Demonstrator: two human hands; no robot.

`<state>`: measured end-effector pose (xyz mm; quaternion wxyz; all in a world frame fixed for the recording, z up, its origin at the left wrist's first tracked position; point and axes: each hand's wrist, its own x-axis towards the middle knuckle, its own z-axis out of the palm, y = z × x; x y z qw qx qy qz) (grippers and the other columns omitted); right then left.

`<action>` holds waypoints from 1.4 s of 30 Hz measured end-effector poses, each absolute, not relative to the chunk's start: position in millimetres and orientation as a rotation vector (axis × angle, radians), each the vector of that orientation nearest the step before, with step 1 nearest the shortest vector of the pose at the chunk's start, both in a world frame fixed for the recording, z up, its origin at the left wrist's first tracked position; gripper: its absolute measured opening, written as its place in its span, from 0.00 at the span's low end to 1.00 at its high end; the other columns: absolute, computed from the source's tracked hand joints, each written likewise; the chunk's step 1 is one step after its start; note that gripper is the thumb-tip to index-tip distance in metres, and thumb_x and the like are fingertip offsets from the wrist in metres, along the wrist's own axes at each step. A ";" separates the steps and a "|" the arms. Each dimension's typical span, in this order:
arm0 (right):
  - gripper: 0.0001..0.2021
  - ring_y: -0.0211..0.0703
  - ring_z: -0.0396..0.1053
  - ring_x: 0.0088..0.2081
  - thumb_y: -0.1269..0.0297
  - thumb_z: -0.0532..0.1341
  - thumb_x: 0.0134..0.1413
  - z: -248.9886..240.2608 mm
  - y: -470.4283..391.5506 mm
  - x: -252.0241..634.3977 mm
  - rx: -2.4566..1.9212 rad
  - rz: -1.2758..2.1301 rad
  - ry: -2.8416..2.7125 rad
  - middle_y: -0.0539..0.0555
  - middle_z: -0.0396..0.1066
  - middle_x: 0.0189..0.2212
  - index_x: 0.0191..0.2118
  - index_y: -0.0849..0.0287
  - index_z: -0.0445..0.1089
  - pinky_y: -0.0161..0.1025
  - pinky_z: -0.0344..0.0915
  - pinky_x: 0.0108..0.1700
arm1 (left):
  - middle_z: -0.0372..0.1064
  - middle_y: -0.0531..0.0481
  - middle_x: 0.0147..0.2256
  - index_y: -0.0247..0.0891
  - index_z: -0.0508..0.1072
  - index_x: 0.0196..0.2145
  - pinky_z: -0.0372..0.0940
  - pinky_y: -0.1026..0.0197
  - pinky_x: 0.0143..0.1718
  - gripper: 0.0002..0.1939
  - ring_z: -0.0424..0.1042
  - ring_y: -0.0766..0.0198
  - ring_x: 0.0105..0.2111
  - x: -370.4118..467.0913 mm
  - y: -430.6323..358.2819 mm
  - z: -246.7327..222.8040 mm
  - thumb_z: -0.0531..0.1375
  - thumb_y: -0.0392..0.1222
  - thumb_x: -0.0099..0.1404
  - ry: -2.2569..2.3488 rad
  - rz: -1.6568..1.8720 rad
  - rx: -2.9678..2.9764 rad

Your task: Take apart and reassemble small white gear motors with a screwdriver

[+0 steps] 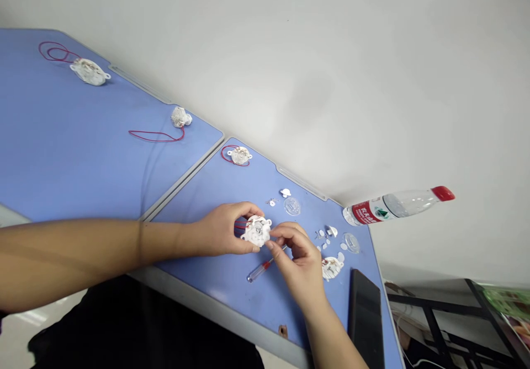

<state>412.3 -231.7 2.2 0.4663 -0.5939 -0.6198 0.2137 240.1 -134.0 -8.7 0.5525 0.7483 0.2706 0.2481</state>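
My left grip holds the white module; right grip — narrow, at its right edge — pinching or not, I can't tell.

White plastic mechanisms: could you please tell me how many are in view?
5: one mechanism in the left hand, another beside the right hand, a third beyond the hands near the wall, and two on the left tabletop. The hands may hide others.
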 end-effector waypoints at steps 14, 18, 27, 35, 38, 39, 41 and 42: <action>0.06 0.39 0.64 0.29 0.69 0.63 0.53 2.5 -231.1 415.5 -1.478 0.532 -1.511 0.52 0.67 0.32 0.37 0.55 0.76 0.38 0.66 0.34 | 0.73 0.49 0.42 0.39 0.69 0.44 0.68 0.58 0.46 0.23 0.73 0.59 0.42 239.7 -132.1 -11.9 0.67 0.38 0.49 0.602 0.600 1.771; 0.03 0.38 0.63 0.29 0.69 0.64 0.53 1.9 -231.0 416.3 -1.481 0.542 -1.512 0.51 0.67 0.31 0.35 0.56 0.74 0.38 0.65 0.33 | 0.74 0.49 0.41 0.40 0.70 0.44 0.68 0.58 0.45 0.23 0.74 0.59 0.41 239.5 -131.9 -13.4 0.68 0.39 0.49 0.599 0.600 1.774; 0.05 0.39 0.63 0.30 0.68 0.64 0.53 -0.1 -229.1 420.0 -1.472 0.595 -1.534 0.49 0.64 0.27 0.28 0.57 0.70 0.38 0.63 0.33 | 0.74 0.49 0.41 0.39 0.70 0.44 0.69 0.59 0.44 0.24 0.74 0.59 0.42 239.1 -131.4 -11.9 0.68 0.40 0.48 0.603 0.550 1.743; 0.06 0.38 0.66 0.28 0.64 0.64 0.53 -5.1 -229.2 418.3 -1.486 0.697 -1.414 0.50 0.69 0.26 0.28 0.58 0.70 0.36 0.65 0.30 | 0.74 0.50 0.41 0.40 0.70 0.44 0.69 0.60 0.42 0.24 0.74 0.59 0.41 239.9 -131.2 -12.7 0.68 0.39 0.48 0.607 0.558 1.721; 0.06 0.38 0.68 0.26 0.62 0.65 0.53 -8.6 -228.9 418.3 -1.472 0.800 -1.326 0.50 0.71 0.26 0.30 0.58 0.70 0.35 0.67 0.29 | 0.75 0.50 0.41 0.40 0.70 0.44 0.69 0.61 0.42 0.24 0.74 0.59 0.41 240.2 -130.3 -13.0 0.68 0.39 0.48 0.597 0.554 1.723; 0.06 0.38 0.69 0.27 0.62 0.66 0.52 -9.1 -228.7 418.3 -1.459 0.830 -1.303 0.50 0.72 0.26 0.31 0.58 0.70 0.35 0.67 0.29 | 0.74 0.50 0.41 0.39 0.70 0.45 0.69 0.61 0.43 0.24 0.74 0.59 0.42 240.2 -130.2 -13.1 0.68 0.40 0.49 0.595 0.554 1.727; 0.08 0.39 0.70 0.28 0.62 0.68 0.49 -9.3 -228.2 418.1 -1.426 0.865 -1.268 0.51 0.72 0.28 0.32 0.57 0.70 0.35 0.68 0.29 | 0.74 0.50 0.42 0.39 0.70 0.45 0.69 0.60 0.43 0.24 0.74 0.58 0.43 240.0 -130.0 -13.1 0.68 0.40 0.49 0.590 0.554 1.740; 0.09 0.39 0.70 0.29 0.62 0.69 0.48 -9.2 -228.0 417.8 -1.411 0.874 -1.258 0.51 0.72 0.29 0.32 0.57 0.69 0.35 0.68 0.30 | 0.74 0.50 0.42 0.39 0.70 0.45 0.69 0.60 0.44 0.24 0.74 0.58 0.43 239.9 -130.0 -13.0 0.68 0.41 0.49 0.587 0.554 1.747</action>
